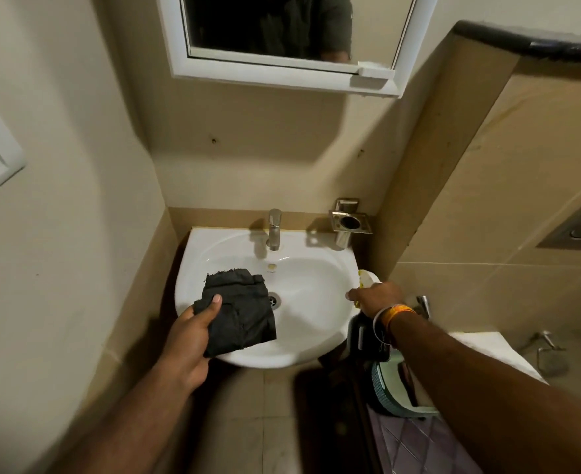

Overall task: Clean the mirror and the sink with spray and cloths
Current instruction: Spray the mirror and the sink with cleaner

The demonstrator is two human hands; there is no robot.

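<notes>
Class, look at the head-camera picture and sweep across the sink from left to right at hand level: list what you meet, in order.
left hand → black cloth → sink drain → bare white basin → right hand gripping the spray bottle

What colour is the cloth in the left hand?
Black. The cloth, held over the sink, shows best in the head view.

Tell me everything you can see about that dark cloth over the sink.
The black cloth looks like soft, matte fabric, folded into a rough, rumpled rectangle with a frayed far edge. The left hand holds it at its near left corner, thumb pressed on top, over the white sink, partly covering the drain. Whether it touches the basin is unclear.
</notes>
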